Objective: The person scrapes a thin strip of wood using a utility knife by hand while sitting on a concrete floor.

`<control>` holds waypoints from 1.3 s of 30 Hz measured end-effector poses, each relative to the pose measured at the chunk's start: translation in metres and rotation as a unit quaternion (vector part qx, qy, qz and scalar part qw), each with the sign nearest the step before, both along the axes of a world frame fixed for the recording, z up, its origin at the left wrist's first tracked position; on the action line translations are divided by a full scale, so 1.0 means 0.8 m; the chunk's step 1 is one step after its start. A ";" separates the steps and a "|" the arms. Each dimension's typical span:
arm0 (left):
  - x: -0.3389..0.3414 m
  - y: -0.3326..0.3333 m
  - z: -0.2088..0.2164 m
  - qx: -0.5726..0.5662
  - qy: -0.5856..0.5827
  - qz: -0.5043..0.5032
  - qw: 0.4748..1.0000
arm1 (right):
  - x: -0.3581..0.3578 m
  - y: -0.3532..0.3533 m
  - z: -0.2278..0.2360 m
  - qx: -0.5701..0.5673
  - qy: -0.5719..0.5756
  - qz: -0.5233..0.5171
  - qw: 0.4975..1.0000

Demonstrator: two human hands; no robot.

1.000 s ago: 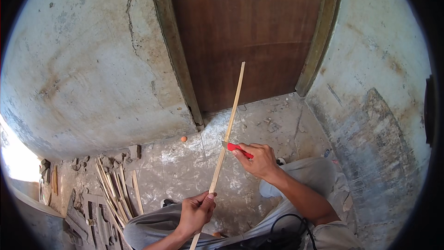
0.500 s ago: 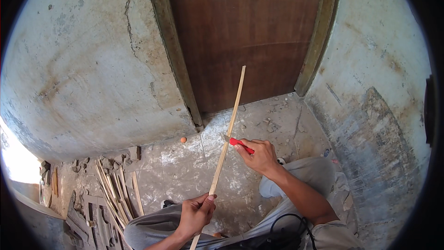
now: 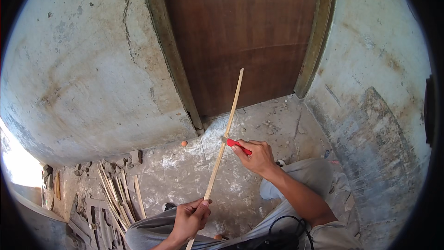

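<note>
Nearest, the left hand (image 3: 192, 217) pinches a pale wooden strip (image 3: 214, 171) between thumb and fingers, close to the strip's lower end. The strip is held over the tiled floor (image 3: 185, 173), its long axis running away from the body and leaning rightward, the far tip pointing up toward a brown door (image 3: 240, 28). Farther along, the right hand (image 3: 257, 157) grips a red cutter (image 3: 239, 146), blade pointing left across the strip around mid-length.

Door (image 3: 240, 32) ahead; knife (image 3: 239, 147) across one strip (image 3: 215, 171); loose strips (image 3: 114, 194) on floor (image 3: 185, 171), left
</note>
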State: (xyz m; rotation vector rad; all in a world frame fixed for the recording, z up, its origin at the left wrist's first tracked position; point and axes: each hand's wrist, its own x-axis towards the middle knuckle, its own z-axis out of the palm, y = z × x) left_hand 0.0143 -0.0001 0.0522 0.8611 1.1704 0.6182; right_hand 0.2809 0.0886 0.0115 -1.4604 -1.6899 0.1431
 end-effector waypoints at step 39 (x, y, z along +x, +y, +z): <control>-0.083 -0.108 -0.010 0.039 0.041 -0.004 0.998 | 0.001 -0.003 0.003 0.030 -0.004 0.018 0.999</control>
